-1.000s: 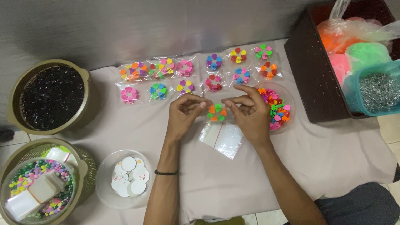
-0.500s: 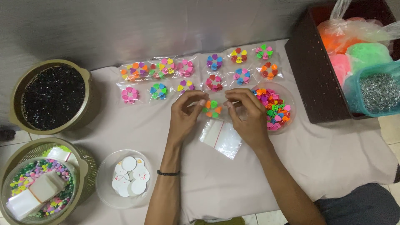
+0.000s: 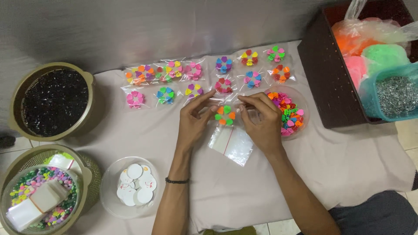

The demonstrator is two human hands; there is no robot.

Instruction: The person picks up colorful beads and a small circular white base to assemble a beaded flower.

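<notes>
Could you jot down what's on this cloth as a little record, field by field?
Left hand: pinching small clear bag
Right hand: pinching same bag
Small clear bag: holds ring of coloured heart clips
Finished packets: rows above hands
Empty bags: below hands
Clear bowl: loose clips, by right hand
White discs: clear dish

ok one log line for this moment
left hand + right hand: on clear bag with heart-clip ring | spare zip bags below | clip dish right
</notes>
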